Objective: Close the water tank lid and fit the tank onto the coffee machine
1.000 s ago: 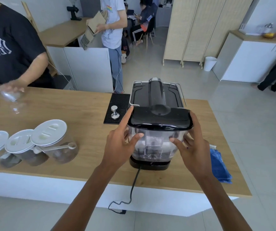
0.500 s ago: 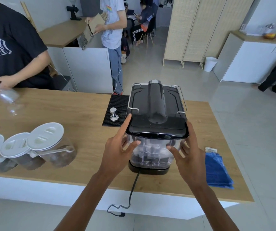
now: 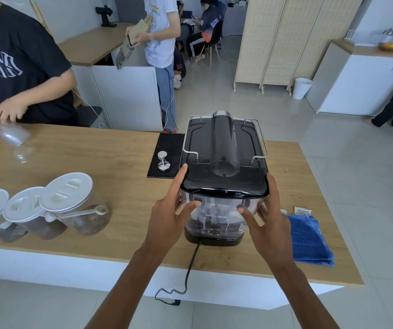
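Head view, only view supplied.

Coffee machine [image 3: 224, 143]: black, stands on wooden surface [image 3: 119, 162] near its near edge, back toward the wearer. Chrome rails on top, both sides.

Water tank [image 3: 216, 214]: clear body, sits at the machine's rear face, upright, bottom at the black base. Whether fully seated: can't tell. Tank lid [image 3: 224, 184]: black, glossy, lies flat on the tank, closed.

Left hand [image 3: 167, 222]: on the tank's left side. Index finger stretched up along the lid's left edge, thumb across the clear front wall. Fingers grasping the tank.

Right hand [image 3: 269, 224]: on the tank's right side, mirror pose. Thumb on front wall, index up by the lid's right corner. Fingers grasping the tank.

Power cord [image 3: 190, 264]: black, runs from machine base over the surface edge, hangs down, plug end loose by the floor.

Left of machine: black rubber mat [image 3: 167, 148], touching the machine's side, w/ metal tamper [image 3: 163, 161] upright on it.

Far left, near edge: three clear jars [image 3: 72, 210], white lids, in a row, touching; a clear scoop at the nearest one.

Right: blue cloth [image 3: 309, 238], folded, just beside the right hand.

Across the surface: a person in a dark T-shirt [image 3: 19, 67], hand over blurred clear glassware. Others further back in the room.
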Demonstrator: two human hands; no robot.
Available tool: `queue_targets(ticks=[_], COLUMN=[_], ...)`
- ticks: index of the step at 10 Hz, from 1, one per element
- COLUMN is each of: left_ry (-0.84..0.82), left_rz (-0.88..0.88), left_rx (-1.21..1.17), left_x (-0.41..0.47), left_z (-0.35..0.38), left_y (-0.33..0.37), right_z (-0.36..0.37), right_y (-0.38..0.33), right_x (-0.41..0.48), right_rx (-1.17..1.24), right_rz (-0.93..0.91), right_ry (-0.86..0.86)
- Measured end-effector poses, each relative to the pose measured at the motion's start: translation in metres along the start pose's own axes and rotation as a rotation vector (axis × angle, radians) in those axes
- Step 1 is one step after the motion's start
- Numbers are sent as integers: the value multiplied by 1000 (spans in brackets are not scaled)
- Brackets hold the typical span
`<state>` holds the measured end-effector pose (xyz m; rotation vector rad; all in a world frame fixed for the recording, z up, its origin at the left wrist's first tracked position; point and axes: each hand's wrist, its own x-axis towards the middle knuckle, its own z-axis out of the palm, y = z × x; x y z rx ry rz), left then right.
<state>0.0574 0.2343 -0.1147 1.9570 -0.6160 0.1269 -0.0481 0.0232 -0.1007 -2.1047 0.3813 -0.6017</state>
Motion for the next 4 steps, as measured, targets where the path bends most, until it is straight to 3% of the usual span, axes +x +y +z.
queue_targets(ticks=[2, 4], left_ry=[-35, -144], left_rz=[-59, -238], left_rx=[47, 278], left_x=[-14, -71], left_z=[6, 15], left_y=[-19, -81], right_z=[5, 31], right_y=[8, 71], right_x=[-6, -53], right_rx=[-5, -277], right_rz=[30, 105], right_ry=[19, -15])
